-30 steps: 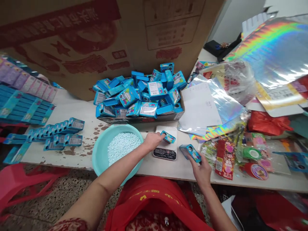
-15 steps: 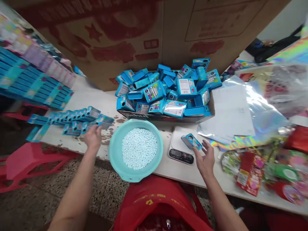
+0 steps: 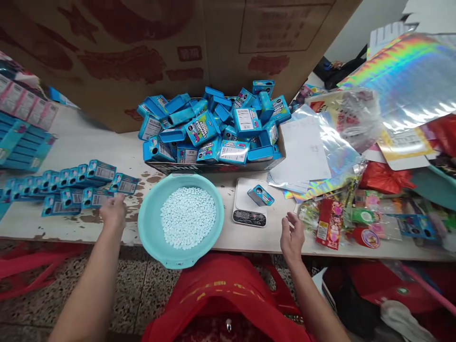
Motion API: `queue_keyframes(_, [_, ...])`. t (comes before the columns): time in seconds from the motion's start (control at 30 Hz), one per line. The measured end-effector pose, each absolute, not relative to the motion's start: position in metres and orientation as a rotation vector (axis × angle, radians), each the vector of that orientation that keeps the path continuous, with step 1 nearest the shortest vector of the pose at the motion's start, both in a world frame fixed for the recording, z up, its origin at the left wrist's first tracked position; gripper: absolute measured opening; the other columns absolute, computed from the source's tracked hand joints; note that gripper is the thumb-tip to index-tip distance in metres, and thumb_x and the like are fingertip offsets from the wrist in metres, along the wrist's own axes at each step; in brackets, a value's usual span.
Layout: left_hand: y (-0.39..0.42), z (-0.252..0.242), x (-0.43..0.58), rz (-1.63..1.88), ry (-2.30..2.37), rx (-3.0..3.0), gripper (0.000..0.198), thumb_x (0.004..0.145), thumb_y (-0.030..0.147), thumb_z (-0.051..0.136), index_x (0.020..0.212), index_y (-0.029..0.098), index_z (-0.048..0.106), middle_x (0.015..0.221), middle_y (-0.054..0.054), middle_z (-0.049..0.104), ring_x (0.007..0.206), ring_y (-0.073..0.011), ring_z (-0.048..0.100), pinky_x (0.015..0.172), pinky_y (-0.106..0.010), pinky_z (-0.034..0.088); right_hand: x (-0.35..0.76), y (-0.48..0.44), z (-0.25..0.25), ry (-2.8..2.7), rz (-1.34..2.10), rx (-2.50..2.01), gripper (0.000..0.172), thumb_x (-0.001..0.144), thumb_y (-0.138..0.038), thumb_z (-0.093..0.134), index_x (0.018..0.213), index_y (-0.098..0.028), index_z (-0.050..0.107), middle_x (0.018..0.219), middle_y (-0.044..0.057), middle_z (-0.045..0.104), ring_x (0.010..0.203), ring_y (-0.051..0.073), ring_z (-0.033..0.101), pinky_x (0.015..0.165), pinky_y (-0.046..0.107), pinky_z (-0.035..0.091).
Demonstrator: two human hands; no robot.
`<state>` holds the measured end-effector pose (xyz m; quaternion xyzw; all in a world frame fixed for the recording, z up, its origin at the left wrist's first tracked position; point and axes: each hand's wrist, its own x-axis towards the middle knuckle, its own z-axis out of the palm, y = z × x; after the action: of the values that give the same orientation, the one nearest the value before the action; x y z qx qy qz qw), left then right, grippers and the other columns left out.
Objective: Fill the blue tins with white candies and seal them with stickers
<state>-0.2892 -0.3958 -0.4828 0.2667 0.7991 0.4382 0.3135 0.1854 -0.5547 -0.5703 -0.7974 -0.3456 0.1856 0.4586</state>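
My left hand [image 3: 113, 213] is by the near row of small blue candy boxes [image 3: 94, 197], fingers curled together and a little blurred. Whether they hold anything cannot be made out. Just beyond the fingertips, one blue box [image 3: 124, 184] lies askew at the row's end. My right hand [image 3: 292, 236] hangs at the table's front edge, open with fingers half bent and nothing in it. To its left, a blue box with a round hole [image 3: 261, 195] rests on the white digital scale [image 3: 239, 190]. Between my hands stands a turquoise basin [image 3: 145, 219] of small pale-blue candies [image 3: 188, 217].
Behind the basin, a shallow carton [image 3: 213, 167] is heaped with blue boxes. A large cardboard box [image 3: 221, 28] rises behind it. Shiny film and white paper [image 3: 302, 149] lie right, with packaged sweets [image 3: 329, 223] in front. More stacked packs [image 3: 26, 142] stand far left.
My right hand has drawn back from the box, which stays on the scale. My left hand has shifted slightly right along the boxes. The view has turned to the right.
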Motion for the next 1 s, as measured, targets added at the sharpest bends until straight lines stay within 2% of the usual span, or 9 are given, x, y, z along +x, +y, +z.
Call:
queue_keyframes(0.1, [-0.417, -0.477, -0.255, 1.155, 1.722, 0.432, 0.029, 0.093, 0.030, 0.043, 0.068, 0.017, 0.040, 0.048, 0.007, 0.034, 0.037, -0.0049, 0.024, 0.036, -0.016, 0.015, 0.184, -0.546, -0.572, -0.850, 0.530, -1.915, 0.050, 0.082, -0.054, 0.047, 0.110, -0.014, 0.056, 0.111, 0.017, 0.061, 0.101, 0.025, 0.060, 0.084, 0.044, 0.049])
queue_keyframes(0.2, [-0.432, -0.480, -0.212, 1.134, 1.449, 0.214, 0.026, 0.090, 0.028, 0.049, 0.068, 0.016, 0.044, 0.051, 0.005, 0.042, 0.034, -0.0025, 0.030, 0.032, -0.013, 0.020, 0.184, -0.533, -0.568, -0.894, 0.562, -1.855, 0.048, 0.082, -0.053, 0.049, 0.110, -0.015, 0.056, 0.111, 0.015, 0.061, 0.101, 0.024, 0.059, 0.085, 0.045, 0.049])
queue_keyframes(0.4, [-0.455, -0.508, -0.148, 0.946, 1.503, 0.407, 0.013, 0.075, 0.023, 0.066, 0.073, 0.013, 0.057, 0.053, 0.004, 0.043, 0.038, -0.0039, 0.035, 0.034, -0.013, 0.022, 0.184, -0.513, -0.562, -1.071, 0.598, -1.709, 0.047, 0.080, -0.049, 0.057, 0.114, -0.017, 0.053, 0.116, 0.013, 0.058, 0.107, 0.024, 0.056, 0.087, 0.045, 0.050])
queue_keyframes(0.47, [-0.461, -0.517, -0.138, 0.875, 1.613, 0.666, 0.012, 0.069, 0.020, 0.071, 0.071, 0.015, 0.061, 0.060, 0.001, 0.049, 0.049, -0.0081, 0.046, 0.040, -0.014, 0.031, 0.183, -0.507, -0.567, -1.102, 0.596, -1.698, 0.055, 0.074, -0.049, 0.064, 0.116, -0.017, 0.052, 0.118, 0.014, 0.056, 0.109, 0.025, 0.055, 0.087, 0.045, 0.050])
queue_keyframes(0.57, [-0.467, -0.519, -0.129, 0.832, 1.726, 1.140, 0.025, 0.058, 0.009, 0.076, 0.079, 0.020, 0.067, 0.089, -0.006, 0.059, 0.093, -0.0198, 0.057, 0.071, -0.021, 0.047, 0.183, -0.496, -0.574, -1.099, 0.624, -1.731, 0.061, 0.066, -0.051, 0.070, 0.112, -0.015, 0.053, 0.110, 0.012, 0.059, 0.100, 0.025, 0.058, 0.084, 0.043, 0.051])
queue_keyframes(0.67, [-0.468, -0.501, -0.117, 0.884, 1.678, 1.373, 0.038, 0.059, 0.007, 0.076, 0.093, 0.024, 0.068, 0.110, -0.009, 0.057, 0.118, -0.0262, 0.045, 0.099, -0.032, 0.038, 0.175, -0.484, -0.564, -1.124, 0.680, -1.723, 0.048, 0.070, -0.052, 0.065, 0.100, -0.015, 0.057, 0.092, 0.007, 0.063, 0.083, 0.021, 0.061, 0.078, 0.041, 0.053])
queue_keyframes(0.77, [-0.465, -0.466, -0.102, 0.923, 1.458, 1.527, 0.046, 0.062, 0.010, 0.075, 0.105, 0.026, 0.065, 0.125, -0.009, 0.052, 0.127, -0.0285, 0.039, 0.107, -0.038, 0.030, 0.150, -0.479, -0.530, -1.334, 0.662, -1.588, 0.035, 0.076, -0.043, 0.064, 0.102, -0.019, 0.059, 0.091, 0.005, 0.064, 0.082, 0.021, 0.062, 0.077, 0.037, 0.053])
queue_keyframes(0.83, [-0.462, -0.440, -0.097, 0.882, 1.282, 1.655, 0.047, 0.064, 0.012, 0.075, 0.107, 0.027, 0.064, 0.127, -0.008, 0.052, 0.127, -0.0289, 0.040, 0.106, -0.039, 0.031, 0.124, -0.479, -0.502, -1.549, 0.716, -1.396, 0.030, 0.078, -0.036, 0.064, 0.105, -0.023, 0.060, 0.095, 0.004, 0.065, 0.086, 0.021, 0.063, 0.077, 0.035, 0.054])
queue_keyframes(1.0, [-0.457, -0.400, -0.143, 0.919, 1.308, 1.552, 0.041, 0.062, 0.011, 0.077, 0.100, 0.025, 0.067, 0.099, -0.005, 0.063, 0.105, -0.0255, 0.056, 0.093, -0.033, 0.042, 0.064, -0.459, -0.459, -1.745, 0.814, -1.071, 0.045, 0.080, -0.038, 0.065, 0.121, -0.024, 0.052, 0.109, 0.008, 0.064, 0.094, 0.022, 0.064, 0.081, 0.037, 0.056])
